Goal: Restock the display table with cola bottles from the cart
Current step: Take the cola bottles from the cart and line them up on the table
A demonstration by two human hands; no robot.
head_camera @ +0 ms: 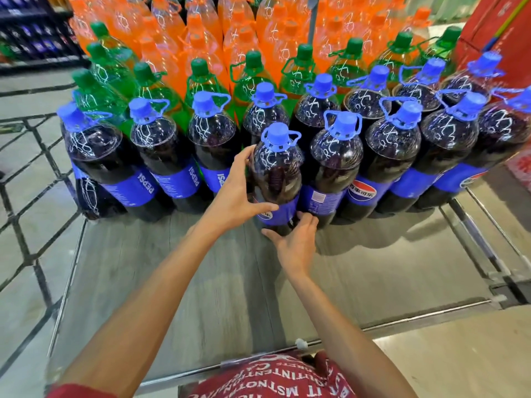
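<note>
Placing: your left hand [238, 193] curls fingers round the blue-capped dark plastic cola bottle [277, 170], right hand [296, 244] flat-fingered at six o'clock; next, release.

Pale tiled floor [20, 248] (dark grout lines)

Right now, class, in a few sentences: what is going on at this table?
A person holds a cola bottle upright in the front row on the display table. The left hand grips its side, thumb across the label; the right hand touches its base, fingers fairly straight. More cola bottles flank it, with green bottles and orange bottles behind.
</note>
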